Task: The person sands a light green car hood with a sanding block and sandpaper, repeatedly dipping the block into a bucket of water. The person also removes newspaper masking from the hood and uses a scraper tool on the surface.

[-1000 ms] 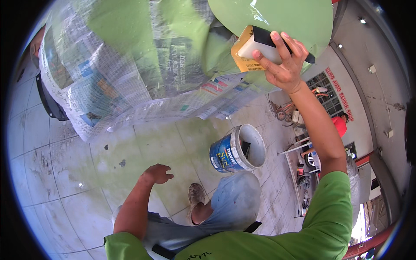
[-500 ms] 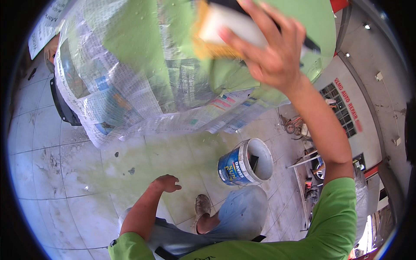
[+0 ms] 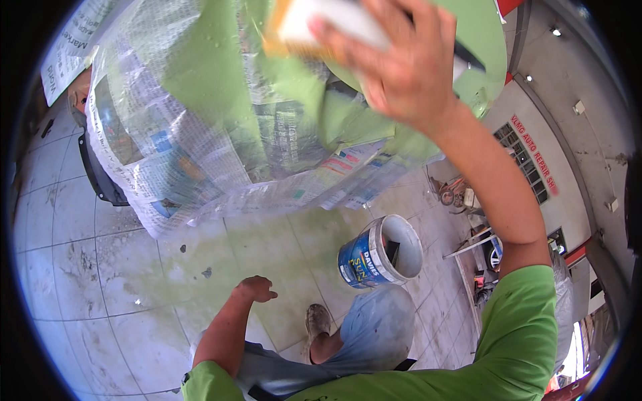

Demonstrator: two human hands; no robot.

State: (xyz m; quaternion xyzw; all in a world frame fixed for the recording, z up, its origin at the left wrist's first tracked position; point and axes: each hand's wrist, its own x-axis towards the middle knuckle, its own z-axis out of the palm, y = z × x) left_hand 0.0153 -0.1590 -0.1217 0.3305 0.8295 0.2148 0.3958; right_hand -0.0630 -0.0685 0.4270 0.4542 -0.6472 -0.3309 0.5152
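Observation:
At the top of the head view, my right hand [image 3: 411,73] grips a white sanding block [image 3: 344,32] backed with yellow sandpaper [image 3: 281,37], blurred by motion, over a pale green painted panel [image 3: 487,27]. Newspaper masking sheets [image 3: 194,147], streaked with green overspray, drape below and left of that panel. My left hand [image 3: 256,289] hangs low over the floor, fingers slightly curled and apart, holding nothing visible. A blue and white bucket [image 3: 358,260] stands by my bent knee, with a dark object [image 3: 391,250] inside it.
Green-stained floor tiles [image 3: 127,281] lie beneath me. A dark curved trim piece [image 3: 93,180] shows at the left under the paper. At the right are a metal stand [image 3: 468,247], cluttered equipment [image 3: 447,195], a grey covered item [image 3: 562,321] and a wall with a barred window [image 3: 520,160].
My right hand has moved the block leftward and up across the panel. The view has shifted slightly, and the person in red at the right is no longer visible.

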